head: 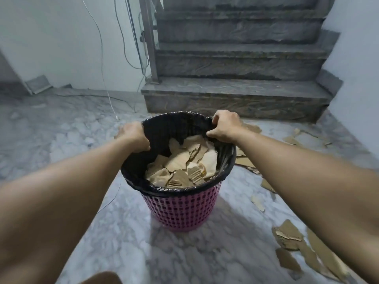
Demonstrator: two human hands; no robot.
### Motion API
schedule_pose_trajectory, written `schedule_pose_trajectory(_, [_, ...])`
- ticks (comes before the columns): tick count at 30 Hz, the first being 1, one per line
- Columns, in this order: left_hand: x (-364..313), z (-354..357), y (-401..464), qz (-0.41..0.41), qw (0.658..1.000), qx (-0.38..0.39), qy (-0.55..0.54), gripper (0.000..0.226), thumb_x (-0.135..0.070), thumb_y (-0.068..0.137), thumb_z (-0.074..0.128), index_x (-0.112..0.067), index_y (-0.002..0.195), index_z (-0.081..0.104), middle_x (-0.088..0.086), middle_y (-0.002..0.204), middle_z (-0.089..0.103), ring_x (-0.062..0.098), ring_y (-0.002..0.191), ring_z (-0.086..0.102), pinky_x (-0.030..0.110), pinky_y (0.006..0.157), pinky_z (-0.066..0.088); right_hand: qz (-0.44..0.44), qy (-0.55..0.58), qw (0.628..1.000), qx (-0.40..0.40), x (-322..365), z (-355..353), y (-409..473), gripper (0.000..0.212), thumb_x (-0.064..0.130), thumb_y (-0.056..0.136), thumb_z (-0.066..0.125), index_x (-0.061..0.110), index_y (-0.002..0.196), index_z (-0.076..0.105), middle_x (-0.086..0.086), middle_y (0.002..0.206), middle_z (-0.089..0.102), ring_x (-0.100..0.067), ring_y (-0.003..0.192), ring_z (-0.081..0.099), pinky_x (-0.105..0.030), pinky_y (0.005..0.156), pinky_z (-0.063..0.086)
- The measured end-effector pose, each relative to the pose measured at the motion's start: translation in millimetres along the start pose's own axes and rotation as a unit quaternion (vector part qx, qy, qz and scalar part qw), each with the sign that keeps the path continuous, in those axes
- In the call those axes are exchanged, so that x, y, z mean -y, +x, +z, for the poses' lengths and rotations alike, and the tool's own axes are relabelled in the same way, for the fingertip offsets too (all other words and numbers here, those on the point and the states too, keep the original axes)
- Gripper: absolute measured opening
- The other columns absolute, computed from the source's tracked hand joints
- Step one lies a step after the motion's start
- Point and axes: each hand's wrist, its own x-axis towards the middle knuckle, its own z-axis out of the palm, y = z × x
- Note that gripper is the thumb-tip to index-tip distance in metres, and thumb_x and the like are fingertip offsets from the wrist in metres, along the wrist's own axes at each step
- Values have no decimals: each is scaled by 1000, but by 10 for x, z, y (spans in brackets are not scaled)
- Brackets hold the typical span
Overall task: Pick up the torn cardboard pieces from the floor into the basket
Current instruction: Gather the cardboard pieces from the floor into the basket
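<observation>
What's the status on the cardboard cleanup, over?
Left hand and right hand both grip the basket rim. Basket holds many cardboard pieces. More scraps on the floor to the right. Nothing blocking.

Both hands (134,135) on basket (180,208) rim, cardboard pcs (184,162) inside.

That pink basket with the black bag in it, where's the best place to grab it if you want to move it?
By the rim, from above, one hand on each side. The pink basket stands upright with an open top, and its rim, wrapped in the black bag, gives a firm edge. The left hand and right hand already grip opposite sides, which should keep the cardboard pieces level.
</observation>
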Motion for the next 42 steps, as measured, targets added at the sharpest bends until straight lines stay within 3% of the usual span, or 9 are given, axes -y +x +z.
schedule_pose_trajectory(3, [148,36,30,-55,998,-28,33,42,-10,73,67,-4,113,56,22,120,55,40,112,55,42,89,52,74,-56,996,13,-146,-18,-104,31,19,78,70,7,104,57,-13,104,63,-31,89,60,-31,69,44])
schedule_pose_trajectory(7, [266,57,77,-92,995,-24,-9,12,-1,77,58,1,88,61,25,101,65,39,93,66,38,74,57,153,86,981,79,-304,18,-91,7,-6,78,57,-5,84,60,-25,87,70,-39,67,72,-50,59,61])
schedule_pose_trajectory(11, [261,0,174,-123,990,-35,-64,14,3,76,57,2,63,51,20,73,57,36,71,62,34,45,50,154,107,982,24,-222,-31,0,8,-6,77,59,-1,78,53,-21,83,65,-38,69,69,-50,57,61])
schedule_pose_trajectory(16, [151,73,340,-107,977,-37,-179,9,2,77,66,6,85,62,23,84,65,35,73,69,30,33,49,179,95,978,-58,-315,-99,172,17,6,76,70,1,91,61,-12,99,66,-35,89,68,-40,70,61])
schedule_pose_trajectory(20, [-103,198,387,-83,936,9,-341,21,12,78,63,3,97,65,19,85,64,25,56,59,36,37,53,238,142,952,-127,-560,-250,310,34,5,75,75,-2,106,64,-14,109,66,-32,97,67,-37,73,60])
schedule_pose_trajectory(25, [-483,415,458,-18,907,26,-420,13,8,79,68,-5,80,65,21,99,69,34,84,69,42,72,62,262,222,930,-127,-1109,-401,469,24,10,71,70,12,94,64,-12,102,68,-28,97,67,-42,87,57])
schedule_pose_trajectory(29, [-617,583,544,31,900,62,-430,25,-5,82,73,-9,106,70,12,97,73,33,94,71,46,89,57,246,284,916,-144,-1119,-519,224,26,-12,69,60,2,87,73,-12,79,67,-26,82,65,-38,74,54])
schedule_pose_trajectory(36, [-1009,490,477,127,988,-22,-86,49,-44,76,76,-8,107,66,14,105,68,34,99,62,43,88,54,237,224,945,-31,-1252,-902,-42,15,-5,85,66,10,87,64,-11,104,67,-25,98,65,-42,83,57])
schedule_pose_trajectory(42, [-1978,503,-62,302,945,37,-117,36,-40,78,75,-12,100,70,9,97,70,28,92,64,31,74,51,276,146,948,65,-1486,-1413,-329,26,8,90,67,-2,114,62,-18,112,67,-29,99,69,-45,84,58])
